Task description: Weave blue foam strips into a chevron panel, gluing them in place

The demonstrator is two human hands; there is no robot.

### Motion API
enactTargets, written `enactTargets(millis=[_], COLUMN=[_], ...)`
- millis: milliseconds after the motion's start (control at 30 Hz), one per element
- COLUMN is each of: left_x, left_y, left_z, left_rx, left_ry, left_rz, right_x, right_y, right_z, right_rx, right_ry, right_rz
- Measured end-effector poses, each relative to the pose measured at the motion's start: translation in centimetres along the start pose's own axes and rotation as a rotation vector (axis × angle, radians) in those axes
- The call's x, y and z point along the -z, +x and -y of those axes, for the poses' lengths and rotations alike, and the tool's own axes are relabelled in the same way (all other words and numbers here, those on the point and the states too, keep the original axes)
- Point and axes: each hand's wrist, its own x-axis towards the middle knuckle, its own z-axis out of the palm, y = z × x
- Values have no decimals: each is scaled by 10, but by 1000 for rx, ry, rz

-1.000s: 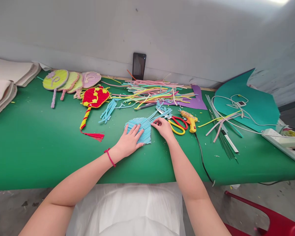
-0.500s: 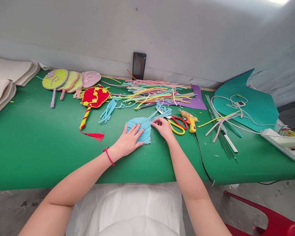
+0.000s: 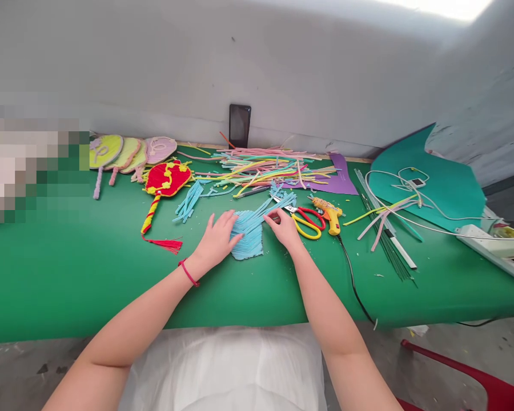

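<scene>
A panel of light-blue pipe cleaners (image 3: 249, 242) laid side by side lies flat on the green table. Several longer blue pipe cleaners (image 3: 286, 200) trail from its upper right side. My left hand (image 3: 217, 237) rests at the panel's left edge, fingers spread and thumb over the blue surface. At the right edge, thumb and forefinger of my right hand (image 3: 283, 228) are pinched together on a blue pipe cleaner; the fingers partly hide its end. Just beyond that hand lie scissors (image 3: 310, 222) with red and yellow handles, their blades partly under blue strands.
A yellow glue gun (image 3: 333, 220) lies right of the scissors, its cord over the front edge. Behind are a heap of coloured pipe cleaners (image 3: 261, 165) and a phone (image 3: 240, 125). A red fan (image 3: 169, 178) lies left; a power strip (image 3: 492, 245) sits far right.
My left hand has slid left from the middle of the blue panel to its left edge, uncovering more of it. My right hand stays at the right edge. The view has shifted slightly.
</scene>
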Motion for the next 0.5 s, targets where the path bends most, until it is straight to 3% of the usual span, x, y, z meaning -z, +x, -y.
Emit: enactTargets(millis=[100,167,367,500], left_x=[-7,-13,-24,-25], left_y=[6,10,16,15], left_z=[17,28,42,41], left_rx=[187,257,267,272], left_ry=[-28,-92,-269,-346], left_rz=[-119,-129,-161,-194], right_x=[0,0,-2,3], right_y=[-1,-2,-6,8], right_z=[3,4,11,26], right_rx=[-8,-16,3,67], right_ry=[22,24,65,106], right_rz=[-11,-9,-69,-80])
